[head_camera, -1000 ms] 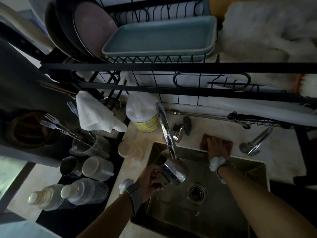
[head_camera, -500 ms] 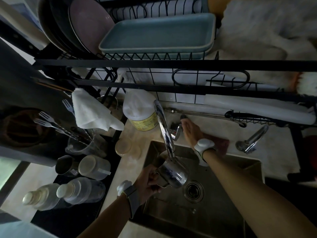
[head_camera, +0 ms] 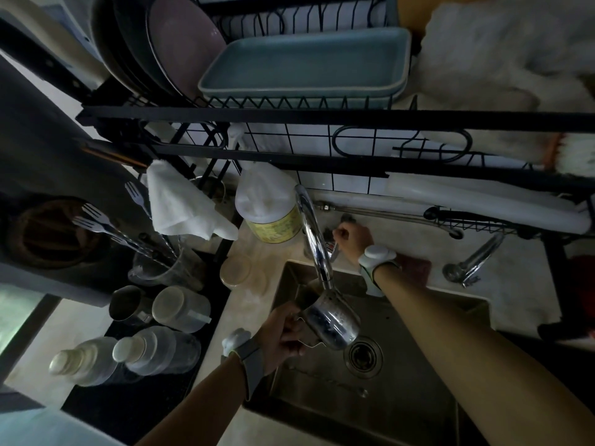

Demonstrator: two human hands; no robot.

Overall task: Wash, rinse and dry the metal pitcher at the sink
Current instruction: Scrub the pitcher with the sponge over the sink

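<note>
My left hand (head_camera: 281, 333) grips the handle of the shiny metal pitcher (head_camera: 331, 321), holding it tilted over the steel sink (head_camera: 402, 381), its mouth up under the spout of the curved chrome faucet (head_camera: 314, 233). My right hand (head_camera: 352, 238) is behind the faucet base, its fingers curled round the small faucet handle (head_camera: 333, 249). A dark red sponge (head_camera: 415, 268) lies on the counter just right of my right wrist. Whether water is running cannot be seen.
A white cloth (head_camera: 183, 204) hangs from the black dish rack (head_camera: 289, 115) overhead, which holds plates and a blue tray. A soap jar (head_camera: 270, 210), cutlery cup (head_camera: 161, 268), cups and bottles crowd the left counter. A second tap (head_camera: 473, 262) lies at right.
My right hand left the sponge on the counter, moved left to the faucet base and closed on the handle. My left hand kept the pitcher under the spout.
</note>
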